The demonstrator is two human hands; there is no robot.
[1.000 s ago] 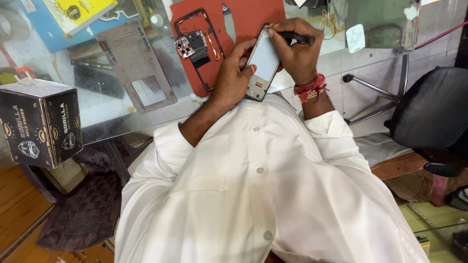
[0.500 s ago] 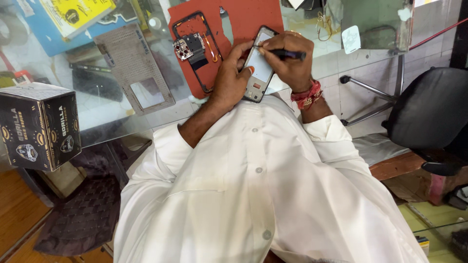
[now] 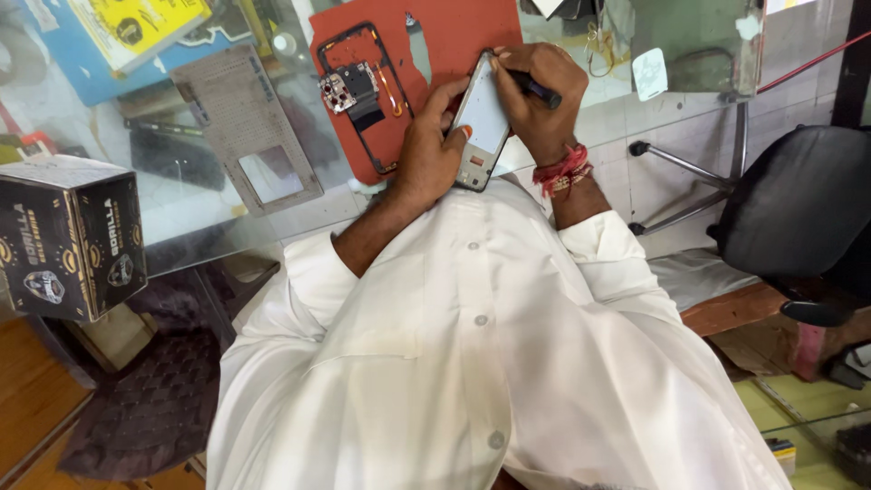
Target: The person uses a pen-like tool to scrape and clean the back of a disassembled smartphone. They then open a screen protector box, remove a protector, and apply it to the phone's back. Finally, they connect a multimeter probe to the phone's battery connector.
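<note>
Head view: I see a phone panel (image 3: 482, 122) held above the worktop (image 3: 209, 213).
Left hand (image 3: 426, 154) fingers cradle it; right hand (image 3: 535, 100) fingers pinch a dark tool (image 3: 537, 89) at its edge. Stripped phone frame (image 3: 363, 91) lies on the red mat (image 3: 463, 32); reassembly not done.
</note>
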